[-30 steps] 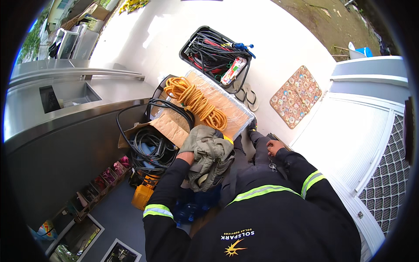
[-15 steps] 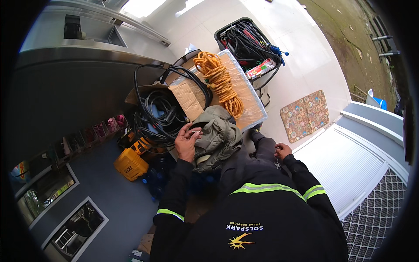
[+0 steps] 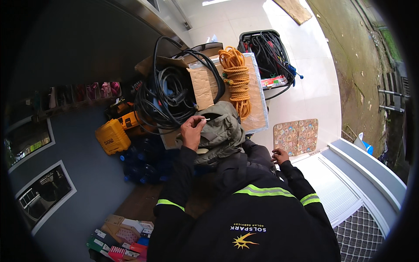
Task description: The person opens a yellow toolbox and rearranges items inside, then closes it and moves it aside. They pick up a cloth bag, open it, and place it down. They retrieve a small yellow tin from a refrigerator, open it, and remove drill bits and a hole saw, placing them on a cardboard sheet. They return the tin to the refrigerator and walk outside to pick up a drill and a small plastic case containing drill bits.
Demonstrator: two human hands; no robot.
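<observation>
My left hand (image 3: 192, 132) is closed in a pinch on a short white stick (image 3: 206, 119), too small to name more exactly. It is held over the near left side of a grey-green backpack (image 3: 220, 127), which rests against the front of a cardboard-topped stack. Beside my right thigh hangs my right hand (image 3: 280, 156), its fingers loosely bent and a little apart, with nothing visible in them. Just beyond the backpack lies a bundled coil of orange rope (image 3: 238, 83). Left of it, a box overflows with black cables (image 3: 172, 94).
A black crate of cables (image 3: 266, 48) stands on the pale floor at the far right. A patterned mat (image 3: 296, 136) lies right of my right hand. At left are a yellow tool case (image 3: 112, 136) and blue bottles (image 3: 142, 161). Several small boxes (image 3: 122, 233) sit at lower left.
My view has shifted, bringing the small boxes at lower left into sight. My left hand still pinches the white stick by the backpack. My right hand stays beside my thigh.
</observation>
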